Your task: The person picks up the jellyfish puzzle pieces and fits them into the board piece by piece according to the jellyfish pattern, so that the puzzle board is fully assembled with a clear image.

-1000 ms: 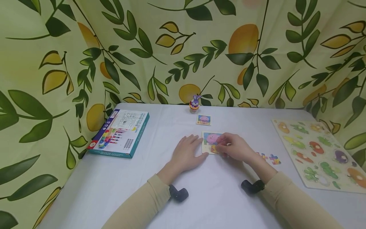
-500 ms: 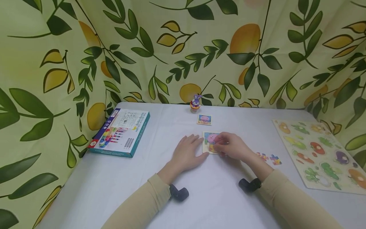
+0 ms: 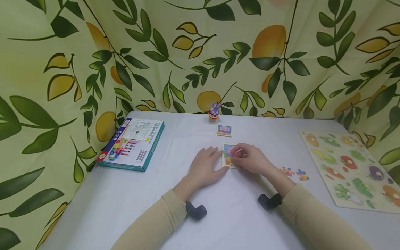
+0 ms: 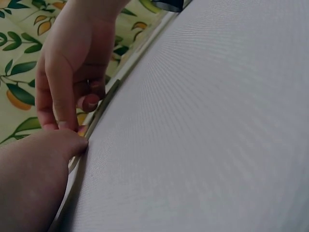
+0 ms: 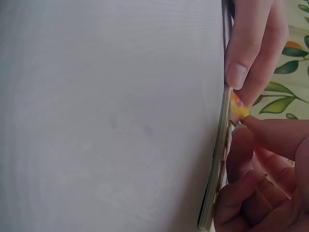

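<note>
A small cartoon jigsaw board (image 3: 223,160) lies in the middle of the white table, its picture showing a pink character. Flat on the cloth at its left, my left hand (image 3: 204,166) has its fingers extended and its thumb at the board's lower-left corner. My right hand (image 3: 251,159) is over the board's right half and hides most of it. Between its thumb and forefinger it pinches a yellow-orange puzzle piece (image 5: 240,107), low over the board and close to the left thumb. In the left wrist view the fingers of both hands meet at the board's edge.
Loose puzzle pieces (image 3: 286,171) lie right of the right hand. Behind the board are a small picture card (image 3: 224,130) and a purple rabbit figurine (image 3: 214,113). A toy box (image 3: 131,144) sits at left, a vegetable peg-puzzle board (image 3: 353,170) at right.
My right hand has shifted slightly left across the jigsaw board with the puzzle piece, covering more of the picture. My left hand has stayed in place.
</note>
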### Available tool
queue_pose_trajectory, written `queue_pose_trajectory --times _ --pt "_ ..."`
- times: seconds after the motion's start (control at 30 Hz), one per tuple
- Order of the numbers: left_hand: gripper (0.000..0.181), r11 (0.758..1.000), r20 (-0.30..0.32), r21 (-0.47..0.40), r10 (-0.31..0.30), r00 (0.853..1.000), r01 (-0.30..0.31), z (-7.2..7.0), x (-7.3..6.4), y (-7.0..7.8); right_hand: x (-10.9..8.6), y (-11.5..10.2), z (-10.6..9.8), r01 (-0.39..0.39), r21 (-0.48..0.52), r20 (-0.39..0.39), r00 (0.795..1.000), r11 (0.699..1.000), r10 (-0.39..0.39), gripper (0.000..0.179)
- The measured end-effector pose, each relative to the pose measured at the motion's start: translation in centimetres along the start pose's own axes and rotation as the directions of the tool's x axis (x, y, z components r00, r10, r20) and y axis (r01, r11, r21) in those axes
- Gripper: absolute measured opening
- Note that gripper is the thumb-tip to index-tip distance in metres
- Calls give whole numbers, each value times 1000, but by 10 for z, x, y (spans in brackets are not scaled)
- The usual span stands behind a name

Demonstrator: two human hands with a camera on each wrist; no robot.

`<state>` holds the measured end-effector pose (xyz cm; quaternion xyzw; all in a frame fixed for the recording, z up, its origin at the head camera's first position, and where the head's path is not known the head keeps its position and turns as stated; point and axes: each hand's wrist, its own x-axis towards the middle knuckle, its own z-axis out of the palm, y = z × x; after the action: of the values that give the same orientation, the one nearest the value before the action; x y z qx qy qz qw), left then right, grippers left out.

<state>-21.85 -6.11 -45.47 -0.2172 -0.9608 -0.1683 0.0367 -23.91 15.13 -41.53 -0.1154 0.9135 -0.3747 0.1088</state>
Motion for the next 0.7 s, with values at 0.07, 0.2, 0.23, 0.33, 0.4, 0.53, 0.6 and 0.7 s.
queue_pose_trajectory --times 0.07,0.2,0.23,0.33,0.4,0.53,0.6,0.7 --pt "66 1000 1 -1 -2 1000 2 0 0 0 1 0 1 13 -30 -13 1000 999 -13 21" --pt "66 1000 9 1 -7 1000 7 0 0 1 2 -1 3 30 -71 -37 999 997 -33 20" --pt "66 1000 10 1 -8 1000 8 -1 0 1 2 0 3 35 -79 -41 998 996 -39 20" --pt "67 1000 9 -1 -7 1000 7 -1 0 1 3 -1 5 57 -105 -52 997 993 -62 18" --pt "67 1000 7 -4 -6 1000 6 0 -1 0 4 -1 6 73 -118 -57 995 990 -80 18" --pt "67 1000 3 -3 -2 1000 2 0 -1 0 4 -3 8 78 -129 -61 994 989 -86 18" --pt "67 1000 3 -3 0 1000 0 0 -1 0 4 -3 9 78 -131 -59 995 988 -86 18" --pt "67 1000 1 -3 3 1000 -3 0 0 0 4 -5 9 68 -137 -57 995 988 -76 18"
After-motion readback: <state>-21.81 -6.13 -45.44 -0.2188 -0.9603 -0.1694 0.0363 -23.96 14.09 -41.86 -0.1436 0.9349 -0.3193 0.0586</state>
